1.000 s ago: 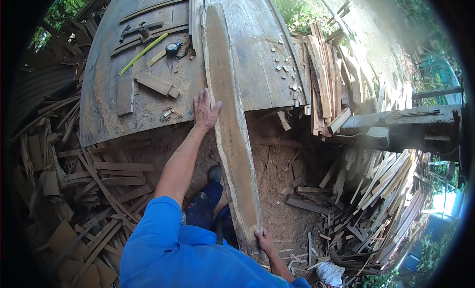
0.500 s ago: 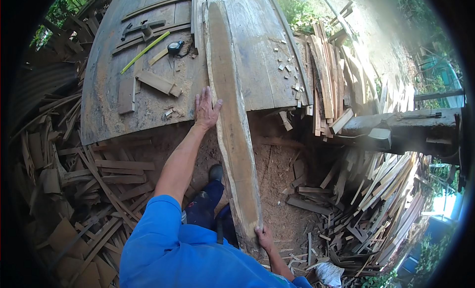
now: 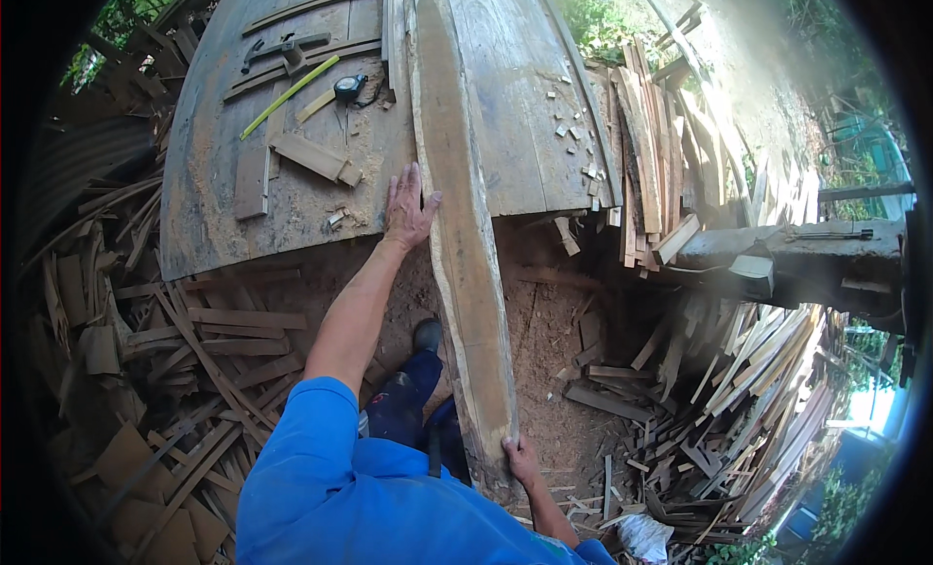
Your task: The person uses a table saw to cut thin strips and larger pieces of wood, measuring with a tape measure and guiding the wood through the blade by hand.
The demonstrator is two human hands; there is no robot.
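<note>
A long rough plank (image 3: 466,235) with pale, wavy edges lies with its far part over a wooden worktop (image 3: 209,205) and its near end sticking out toward me. My left hand (image 3: 410,211) is open, fingers spread over the front part of the worktop, its thumb against the plank's left edge. Close to the plank's near end, my right hand (image 3: 522,458) grips the right edge, thumb on top and fingers hidden below. To the left on the worktop lie a hammer (image 3: 282,52), a tape measure (image 3: 350,87), a yellow strip (image 3: 290,97) and a short wood block (image 3: 313,159).
Scrap wood (image 3: 233,342) is piled on the left, and more offcuts (image 3: 748,410) heap up on the right. Upright boards (image 3: 641,157) lean beside the worktop. A thick beam (image 3: 826,254) juts in from the right. Small wood chips (image 3: 573,133) and sawdust lie on the worktop.
Hardly anything differs. The plank and both hands keep their places, with a very slight shift of the whole view.
</note>
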